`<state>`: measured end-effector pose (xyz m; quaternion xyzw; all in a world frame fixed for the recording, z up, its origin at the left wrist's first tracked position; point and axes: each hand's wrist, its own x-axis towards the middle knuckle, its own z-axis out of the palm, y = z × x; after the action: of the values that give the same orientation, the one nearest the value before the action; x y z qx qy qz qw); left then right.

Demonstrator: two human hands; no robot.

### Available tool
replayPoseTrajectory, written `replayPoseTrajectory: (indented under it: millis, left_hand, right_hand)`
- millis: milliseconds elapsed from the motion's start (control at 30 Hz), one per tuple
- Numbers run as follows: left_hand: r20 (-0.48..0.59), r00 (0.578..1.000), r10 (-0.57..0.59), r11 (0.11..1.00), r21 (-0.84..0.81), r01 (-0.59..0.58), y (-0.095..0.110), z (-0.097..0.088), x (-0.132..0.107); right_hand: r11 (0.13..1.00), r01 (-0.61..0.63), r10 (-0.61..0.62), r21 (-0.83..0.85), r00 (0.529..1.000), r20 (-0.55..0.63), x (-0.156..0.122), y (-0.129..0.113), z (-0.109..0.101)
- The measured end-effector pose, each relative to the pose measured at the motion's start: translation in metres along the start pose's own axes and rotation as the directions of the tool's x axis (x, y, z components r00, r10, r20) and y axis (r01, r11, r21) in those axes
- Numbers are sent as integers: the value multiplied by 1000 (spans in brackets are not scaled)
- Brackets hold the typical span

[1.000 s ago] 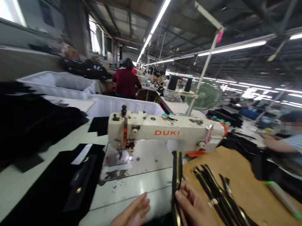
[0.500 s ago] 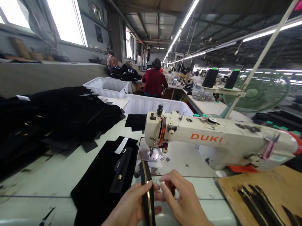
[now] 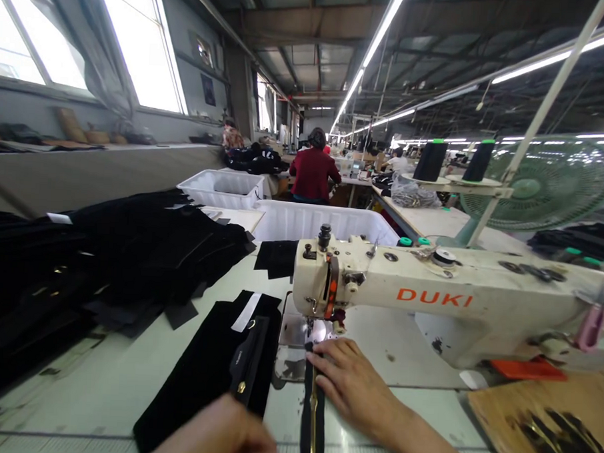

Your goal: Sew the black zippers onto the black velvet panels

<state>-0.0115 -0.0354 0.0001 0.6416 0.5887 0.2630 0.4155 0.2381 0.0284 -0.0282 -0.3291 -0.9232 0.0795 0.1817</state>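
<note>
A black zipper with gold teeth lies lengthwise on the machine bed, its far end at the presser foot of the white sewing machine. My right hand rests on the zipper's far part, fingers stretched out flat over the tape just in front of the needle area. My left hand is low at the front, blurred, off the zipper and over the near part of a black fabric piece. On that piece sit a black strap with gold hardware and a white strip. The left fingertips are hidden.
Black fabric pieces are heaped at the left. More gold-toothed zippers lie on a wooden board at right. Behind the machine stand white plastic bins, thread cones and a green fan. A person in dark red sits beyond.
The zipper went from between both hands to flat on the bed, its end at the presser foot. My left hand let go and moved down-left. My right hand moved onto the zipper.
</note>
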Motion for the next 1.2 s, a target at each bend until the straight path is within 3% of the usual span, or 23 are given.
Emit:
replayPoseTrajectory:
  millis: [100, 167, 233, 300, 400, 500, 633, 733, 833, 933, 1200]
  left_hand:
    - [-22, 977, 213, 938, 283, -199, -5, -50, 57]
    - [-28, 959, 281, 895, 368, -252, -14, -70, 98]
    - [5, 959, 285, 886, 381, -265, -26, -75, 125]
    - [33, 959, 281, 885, 377, -273, -35, -68, 135]
    - [60, 959, 276, 904, 322, -280, -39, -47, 126]
    - [54, 956, 288, 918, 268, -291, -29, -23, 112]
    - [-138, 933, 332, 901, 339, -270, -21, 7, 90]
    - [-243, 865, 439, 834, 467, -292, -28, 28, 64]
    - [-57, 804, 591, 645, 632, -429, -37, 40, 43]
    - [140, 799, 584, 525, 686, -504, -37, 40, 37]
    - [207, 835, 509, 530, 689, -494, -31, 25, 46]
  right_hand:
    - [999, -35, 35, -1, 999, -12, -1, -1, 0]
    - [999, -50, 50, 3, 999, -8, -2, -2, 0]
    - [998, -57, 57, 7, 998, 8, -4, -3, 0]
    - [998, -68, 68, 11, 998, 15, -5, -4, 0]
    - [996, -88, 88, 30, 996, 19, -7, -4, 0]
    - [994, -102, 101, 41, 995, 22, -6, -4, 2]
    - [994, -101, 101, 45, 995, 3, -6, -5, 3]
    - [995, -90, 91, 43, 996, -20, -7, -7, 3]
    - [997, -68, 69, 22, 996, -48, -8, -7, 4]
    - [998, -66, 66, -7, 996, -66, -10, -5, 6]
    - [996, -46, 38, -70, 993, -109, -11, -5, 11]
